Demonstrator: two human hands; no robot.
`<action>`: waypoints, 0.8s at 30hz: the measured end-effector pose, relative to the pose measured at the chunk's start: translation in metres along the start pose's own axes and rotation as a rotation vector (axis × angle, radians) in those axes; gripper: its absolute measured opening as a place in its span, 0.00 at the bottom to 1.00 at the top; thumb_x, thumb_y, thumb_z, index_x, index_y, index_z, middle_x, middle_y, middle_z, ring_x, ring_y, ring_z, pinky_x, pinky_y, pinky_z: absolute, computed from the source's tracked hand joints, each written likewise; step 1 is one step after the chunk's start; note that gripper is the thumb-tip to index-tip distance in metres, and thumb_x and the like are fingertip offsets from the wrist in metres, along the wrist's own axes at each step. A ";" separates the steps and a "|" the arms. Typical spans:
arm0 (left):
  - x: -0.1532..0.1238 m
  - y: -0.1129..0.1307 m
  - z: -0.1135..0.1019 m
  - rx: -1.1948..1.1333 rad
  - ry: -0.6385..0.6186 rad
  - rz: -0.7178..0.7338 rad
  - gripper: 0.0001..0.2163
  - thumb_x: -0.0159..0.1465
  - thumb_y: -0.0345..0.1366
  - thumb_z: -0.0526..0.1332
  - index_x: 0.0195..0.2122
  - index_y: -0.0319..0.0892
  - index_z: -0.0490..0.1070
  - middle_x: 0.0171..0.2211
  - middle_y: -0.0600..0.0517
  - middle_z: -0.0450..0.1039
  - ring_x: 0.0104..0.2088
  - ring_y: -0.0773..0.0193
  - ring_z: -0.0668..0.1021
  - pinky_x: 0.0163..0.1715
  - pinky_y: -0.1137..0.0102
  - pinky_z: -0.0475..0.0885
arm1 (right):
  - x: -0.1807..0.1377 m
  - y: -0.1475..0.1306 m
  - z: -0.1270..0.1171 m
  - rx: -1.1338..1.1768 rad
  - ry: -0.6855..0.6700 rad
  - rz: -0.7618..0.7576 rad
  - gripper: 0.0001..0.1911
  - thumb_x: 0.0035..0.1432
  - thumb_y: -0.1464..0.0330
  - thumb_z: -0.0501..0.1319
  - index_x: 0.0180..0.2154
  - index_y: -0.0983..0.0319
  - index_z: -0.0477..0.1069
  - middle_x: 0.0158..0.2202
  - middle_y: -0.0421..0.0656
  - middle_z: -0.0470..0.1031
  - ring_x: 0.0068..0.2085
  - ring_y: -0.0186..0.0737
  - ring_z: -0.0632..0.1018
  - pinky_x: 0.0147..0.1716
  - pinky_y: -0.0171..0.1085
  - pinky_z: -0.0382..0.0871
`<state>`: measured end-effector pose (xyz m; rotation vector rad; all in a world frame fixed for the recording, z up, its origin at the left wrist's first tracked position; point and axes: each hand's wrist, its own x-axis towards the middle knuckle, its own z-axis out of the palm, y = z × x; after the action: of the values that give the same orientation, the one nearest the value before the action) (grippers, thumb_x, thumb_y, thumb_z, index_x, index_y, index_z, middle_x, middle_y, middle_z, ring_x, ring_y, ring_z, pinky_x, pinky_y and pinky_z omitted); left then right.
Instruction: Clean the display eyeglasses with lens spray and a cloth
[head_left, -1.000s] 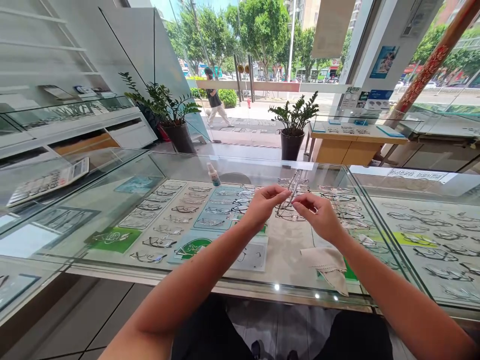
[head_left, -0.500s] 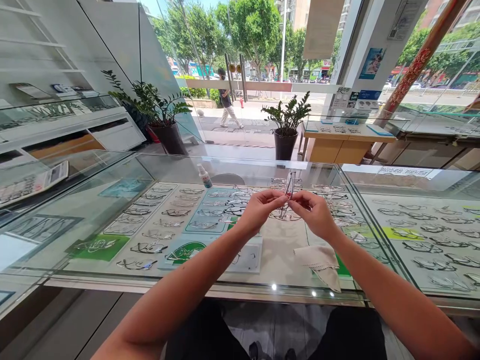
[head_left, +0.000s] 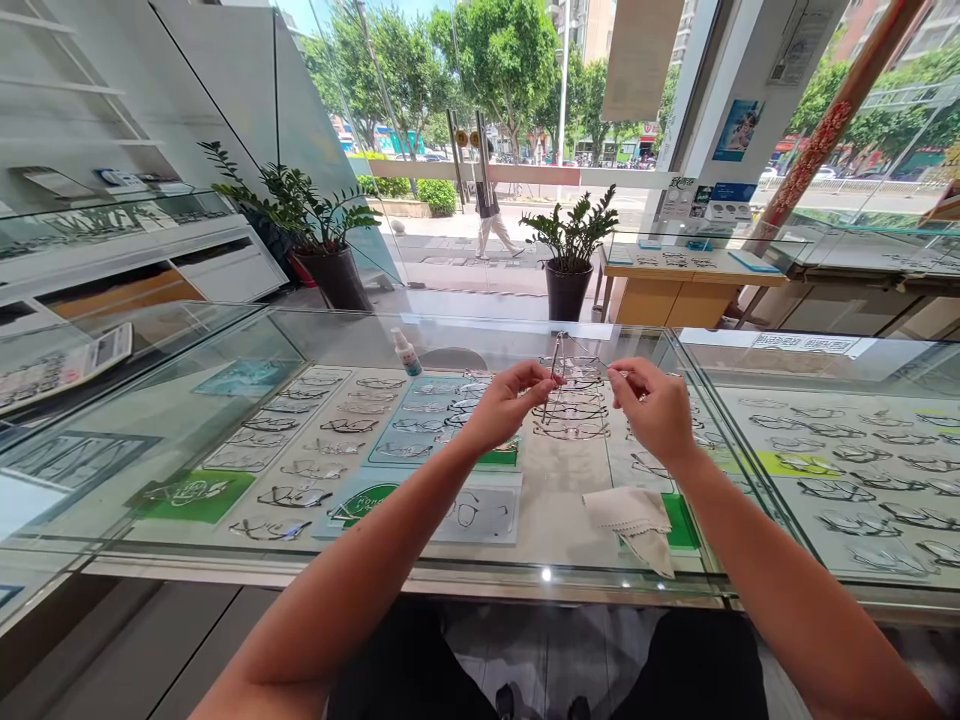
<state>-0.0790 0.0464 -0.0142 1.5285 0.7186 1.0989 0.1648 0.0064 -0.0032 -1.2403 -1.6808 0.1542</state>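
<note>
My left hand pinches a pair of thin-rimmed eyeglasses above the glass counter, with the frame seen nearly edge-on. My right hand is to the right, its fingers closed in a pinch. A thin temple seems to run from the frame to those fingertips; the glasses laid out behind make the join hard to see. Below the right hand, a beige cleaning cloth lies crumpled on the counter, partly over a green card. Left of it is a white tray.
Rows of eyeglasses fill the glass display counter. A small spray bottle stands towards its far side. Beyond are two potted plants, a wooden display table and a glass front, with a person walking outside.
My right hand has moved right, away from my left hand, and the gap between them has widened. The eyeglasses have shifted slightly left with my left hand. The person outside has walked right.
</note>
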 end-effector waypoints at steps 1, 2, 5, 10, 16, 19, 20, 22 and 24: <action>0.001 -0.001 -0.002 0.027 -0.011 0.000 0.16 0.66 0.51 0.71 0.38 0.42 0.73 0.44 0.46 0.81 0.51 0.57 0.80 0.46 0.65 0.75 | 0.001 0.002 -0.002 -0.058 0.035 -0.035 0.13 0.73 0.58 0.61 0.43 0.57 0.80 0.23 0.37 0.79 0.22 0.37 0.75 0.30 0.40 0.66; 0.001 -0.001 -0.005 0.057 -0.022 -0.001 0.16 0.67 0.51 0.70 0.38 0.42 0.73 0.44 0.46 0.81 0.51 0.57 0.80 0.45 0.66 0.75 | 0.002 0.003 -0.005 -0.112 0.074 -0.071 0.12 0.73 0.59 0.61 0.43 0.57 0.80 0.25 0.38 0.82 0.23 0.38 0.78 0.31 0.40 0.67; 0.002 -0.003 -0.010 0.158 -0.042 0.004 0.16 0.68 0.51 0.68 0.38 0.43 0.73 0.44 0.47 0.80 0.51 0.56 0.80 0.42 0.67 0.76 | 0.007 0.010 -0.012 -0.242 0.175 -0.161 0.12 0.74 0.59 0.61 0.43 0.58 0.81 0.31 0.41 0.86 0.28 0.41 0.83 0.31 0.39 0.68; 0.001 -0.004 -0.008 0.220 -0.045 0.009 0.16 0.68 0.51 0.68 0.37 0.42 0.73 0.43 0.48 0.80 0.44 0.60 0.79 0.42 0.67 0.78 | 0.011 0.012 -0.017 -0.295 0.271 -0.227 0.11 0.74 0.60 0.62 0.45 0.58 0.79 0.34 0.43 0.87 0.30 0.41 0.83 0.30 0.39 0.69; -0.002 -0.006 0.010 -0.025 0.014 -0.017 0.18 0.65 0.53 0.71 0.37 0.42 0.71 0.45 0.46 0.79 0.50 0.58 0.79 0.42 0.66 0.81 | -0.005 -0.007 0.004 -0.007 0.213 -0.158 0.10 0.70 0.58 0.65 0.47 0.57 0.73 0.35 0.41 0.85 0.26 0.36 0.78 0.29 0.38 0.70; -0.007 -0.007 0.018 0.008 -0.035 0.014 0.17 0.68 0.51 0.70 0.37 0.42 0.72 0.41 0.50 0.77 0.42 0.63 0.78 0.42 0.67 0.80 | -0.013 -0.014 0.015 0.097 0.055 -0.098 0.12 0.70 0.57 0.65 0.48 0.57 0.74 0.34 0.39 0.83 0.27 0.36 0.78 0.29 0.38 0.70; -0.009 -0.007 0.021 0.034 -0.056 0.027 0.16 0.68 0.50 0.69 0.38 0.42 0.73 0.39 0.51 0.75 0.40 0.65 0.77 0.42 0.68 0.80 | -0.015 -0.015 0.017 0.119 0.020 -0.078 0.13 0.69 0.57 0.65 0.49 0.56 0.74 0.34 0.39 0.83 0.27 0.36 0.78 0.30 0.38 0.70; -0.012 -0.007 0.024 0.078 -0.090 0.047 0.14 0.70 0.49 0.67 0.39 0.42 0.74 0.37 0.52 0.73 0.37 0.66 0.75 0.42 0.68 0.79 | -0.016 -0.016 0.020 0.148 -0.016 -0.038 0.13 0.69 0.57 0.66 0.50 0.56 0.74 0.35 0.40 0.82 0.27 0.36 0.77 0.31 0.39 0.70; -0.015 -0.007 0.027 0.097 -0.096 0.054 0.14 0.71 0.49 0.67 0.40 0.42 0.75 0.37 0.52 0.74 0.37 0.66 0.75 0.41 0.68 0.78 | -0.016 -0.015 0.021 0.168 -0.024 -0.003 0.13 0.68 0.58 0.65 0.50 0.56 0.75 0.34 0.40 0.82 0.27 0.37 0.77 0.31 0.39 0.70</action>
<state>-0.0598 0.0240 -0.0249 1.6804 0.6769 1.0358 0.1385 -0.0041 -0.0149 -1.1134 -1.6545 0.3033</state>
